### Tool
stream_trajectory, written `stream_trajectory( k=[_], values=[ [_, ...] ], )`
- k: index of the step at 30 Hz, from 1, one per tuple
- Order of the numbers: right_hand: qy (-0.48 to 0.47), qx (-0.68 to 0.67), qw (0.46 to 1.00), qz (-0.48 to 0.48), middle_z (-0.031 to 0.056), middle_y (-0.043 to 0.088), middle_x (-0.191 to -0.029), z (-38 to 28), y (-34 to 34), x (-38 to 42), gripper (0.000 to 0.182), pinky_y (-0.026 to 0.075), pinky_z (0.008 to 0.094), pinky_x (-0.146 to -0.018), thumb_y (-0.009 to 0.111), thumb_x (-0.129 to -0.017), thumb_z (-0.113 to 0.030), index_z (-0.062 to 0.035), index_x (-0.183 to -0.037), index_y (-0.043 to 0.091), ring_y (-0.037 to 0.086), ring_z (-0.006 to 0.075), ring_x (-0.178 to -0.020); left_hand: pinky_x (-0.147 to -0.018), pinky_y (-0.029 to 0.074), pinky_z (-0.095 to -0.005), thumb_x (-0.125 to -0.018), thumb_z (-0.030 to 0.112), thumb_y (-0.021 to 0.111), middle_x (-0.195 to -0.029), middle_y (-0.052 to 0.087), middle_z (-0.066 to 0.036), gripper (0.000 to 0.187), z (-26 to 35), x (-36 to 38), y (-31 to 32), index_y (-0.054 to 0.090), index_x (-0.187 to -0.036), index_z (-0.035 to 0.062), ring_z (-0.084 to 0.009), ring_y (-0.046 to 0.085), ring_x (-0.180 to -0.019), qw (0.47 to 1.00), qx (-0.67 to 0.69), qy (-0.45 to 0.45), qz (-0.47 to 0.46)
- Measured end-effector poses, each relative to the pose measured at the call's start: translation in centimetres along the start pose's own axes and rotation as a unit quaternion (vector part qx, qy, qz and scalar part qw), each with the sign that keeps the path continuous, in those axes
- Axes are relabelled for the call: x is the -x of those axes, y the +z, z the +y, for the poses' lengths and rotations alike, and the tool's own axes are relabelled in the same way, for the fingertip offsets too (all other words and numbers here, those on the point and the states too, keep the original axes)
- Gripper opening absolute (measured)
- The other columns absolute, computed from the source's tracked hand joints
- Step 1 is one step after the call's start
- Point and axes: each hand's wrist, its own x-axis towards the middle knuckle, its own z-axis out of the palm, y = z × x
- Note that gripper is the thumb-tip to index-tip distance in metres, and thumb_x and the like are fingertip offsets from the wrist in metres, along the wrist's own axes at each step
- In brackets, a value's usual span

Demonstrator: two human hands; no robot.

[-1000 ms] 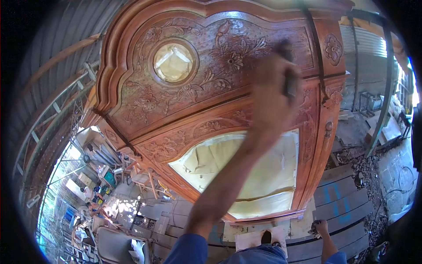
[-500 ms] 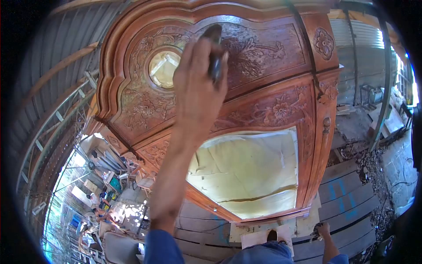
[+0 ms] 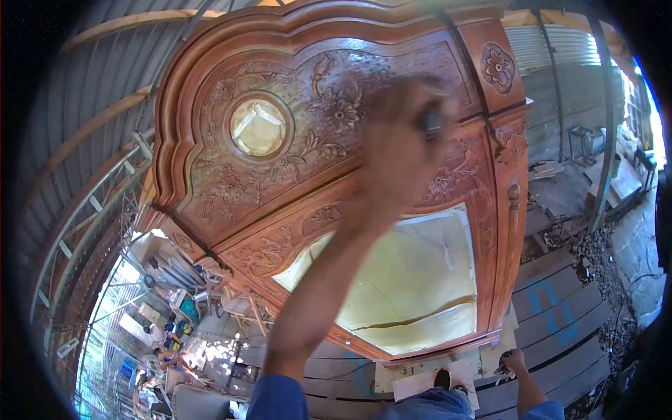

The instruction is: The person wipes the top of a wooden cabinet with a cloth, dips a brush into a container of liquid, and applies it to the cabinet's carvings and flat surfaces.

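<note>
My left hand [image 3: 409,133] is smeared by motion over the carved upper panel [image 3: 343,70] of a reddish-brown wooden cabinet. Its fingers are closed around a dark oblong object [image 3: 432,120], partly hidden and blurred; I cannot make out its kind. Whether it touches the wood is hard to tell. Glossy highlights show on the panel's upper part, around carved flowers. Low on the right, my right hand [image 3: 514,361] hangs beside the cabinet, fingers curled around a small crumpled greyish thing [image 3: 502,371].
Pale covering sheet [image 3: 420,280] fills the cabinet's lower opening, and a similar piece [image 3: 257,127] shows in the round one. Grey boards [image 3: 560,315] form the floor. Rubble [image 3: 602,273] lies at right. Several people and chairs are at the lower left.
My left hand has moved right and somewhat down across the panel with the dark object, uncovering carved flowers beside the round opening. My right hand stays low, still holding the crumpled thing.
</note>
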Motion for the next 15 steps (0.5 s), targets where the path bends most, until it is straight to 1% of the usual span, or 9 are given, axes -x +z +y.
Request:
stream_trajectory(
  k=[2,4,6,9,10,12,13,14,15],
  values=[
    [-0.030,0.004,1.000,0.002,0.0245,0.074,-0.099,-2.0,-1.7,1.2,0.039,0.059,0.0432,-0.083,0.081,-0.069,-0.018,0.0048,-0.101,0.074,0.073,0.0388,-0.095,-0.068,0.049,-0.0399,-0.096,0.025,0.072,-0.081,0.064,-0.010,0.022,-0.2,-1.5,1.8,0.064,-0.094,0.0044,-0.0280,0.063,-0.071,0.999,0.043,0.011,0.014],
    [-0.048,-0.085,0.995,-0.009,0.0250,0.074,-0.096,-3.3,-3.9,2.6,0.037,0.060,0.0428,-0.081,0.082,-0.069,-0.018,0.0058,-0.097,0.074,0.073,0.0398,-0.093,-0.079,0.052,-0.0445,-0.096,0.013,0.066,-0.084,0.059,-0.017,0.017,-2.1,-3.0,1.9,0.056,-0.092,-0.0004,-0.0325,0.063,-0.082,0.989,0.067,-0.122,0.047],
    [-0.027,-0.048,0.998,0.006,0.0240,0.075,-0.094,0.8,-3.0,3.3,0.036,0.060,0.0433,-0.079,0.083,-0.070,-0.017,0.0064,-0.096,0.073,0.074,0.0383,-0.091,-0.074,0.051,-0.0433,-0.097,0.014,0.065,-0.080,0.058,-0.016,0.018,-0.4,-3.3,-0.6,0.056,-0.092,-0.0012,-0.0294,0.062,-0.077,0.987,0.011,-0.139,0.080],
    [0.059,-0.039,0.996,-0.052,0.0253,0.073,-0.100,4.6,-1.2,4.8,0.036,0.059,0.0459,-0.078,0.077,-0.073,-0.015,0.0057,-0.102,0.071,0.073,0.0406,-0.092,-0.067,0.049,-0.0396,-0.099,0.021,0.066,-0.081,0.060,-0.015,0.024,0.5,-1.9,-1.1,0.057,-0.091,-0.0004,-0.0259,0.061,-0.072,0.925,0.261,-0.238,0.138],
    [0.105,-0.044,0.986,-0.124,0.0275,0.072,-0.107,4.8,-1.9,4.3,0.038,0.056,0.0480,-0.079,0.070,-0.075,-0.013,0.0044,-0.108,0.069,0.071,0.0443,-0.097,-0.067,0.049,-0.0396,-0.099,0.021,0.066,-0.081,0.060,-0.015,0.024,-0.1,-1.8,-0.3,0.057,-0.091,-0.0004,-0.0259,0.061,-0.072,0.928,0.248,-0.238,0.145],
    [0.080,0.011,0.988,-0.129,0.0238,0.074,-0.103,5.9,-1.4,2.7,0.036,0.058,0.0456,-0.077,0.071,-0.077,-0.011,0.0046,-0.109,0.069,0.074,0.0398,-0.086,-0.067,0.056,-0.0327,-0.102,0.014,0.062,-0.085,0.070,-0.013,0.016,-2.0,-1.8,0.8,0.061,-0.095,-0.0003,-0.0203,0.069,-0.071,0.989,-0.006,-0.124,0.086],
    [0.155,-0.180,0.965,-0.113,0.0213,0.075,-0.097,4.6,-1.9,2.9,0.031,0.059,0.0441,-0.075,0.073,-0.077,-0.010,0.0038,-0.105,0.071,0.074,0.0357,-0.081,-0.067,0.058,-0.0304,-0.103,0.012,0.060,-0.087,0.073,-0.013,0.014,-3.0,-1.7,-0.1,0.062,-0.097,-0.0003,-0.0184,0.072,-0.070,0.989,-0.101,-0.086,0.071],
    [0.227,-0.366,0.897,-0.095,0.0189,0.076,-0.092,3.3,-1.8,4.1,0.027,0.059,0.0426,-0.073,0.075,-0.077,-0.008,0.0031,-0.101,0.073,0.075,0.0316,-0.076,-0.070,0.059,-0.0311,-0.103,0.009,0.059,-0.090,0.073,-0.013,0.011,-4.0,-1.7,-2.4,0.062,-0.099,-0.0008,-0.0192,0.073,-0.074,0.991,-0.044,-0.112,0.064],
    [0.173,-0.337,0.914,-0.146,0.0154,0.071,-0.080,2.6,-2.9,5.1,0.014,0.054,0.0397,-0.059,0.067,-0.088,-0.010,0.0028,-0.093,0.071,0.065,0.0262,-0.061,-0.073,0.060,-0.0319,-0.103,0.006,0.058,-0.093,0.072,-0.013,0.008,-4.9,-1.7,-4.8,0.061,-0.102,-0.0013,-0.0201,0.073,-0.078,0.989,0.017,-0.135,0.054]
  ],
)
